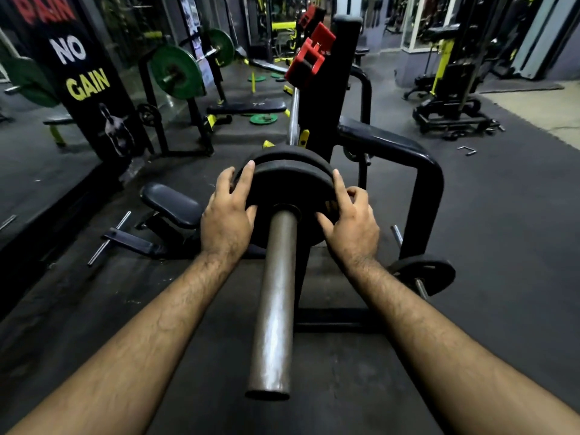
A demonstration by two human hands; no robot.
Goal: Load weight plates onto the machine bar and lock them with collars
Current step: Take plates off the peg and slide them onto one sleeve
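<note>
We have a black plate point(290, 186) threaded on the bar point(276, 296), a second plate point(282, 153) right behind it, touching. Bar's long axis runs toward us and down, free end nearest the camera. Left hand point(227, 219) and right hand point(351, 222) both hold the front plate at its rim, fingers curled over the edge, thumbs on the face. Yellow mark on the plate by the right thumb, mostly covered, unreadable. Another plate point(431, 273) sits low right on a peg. Wall banner point(78, 70) reads "NO GAIN"; red top word cut off. Red pads point(306, 62) up on the machine frame.
</note>
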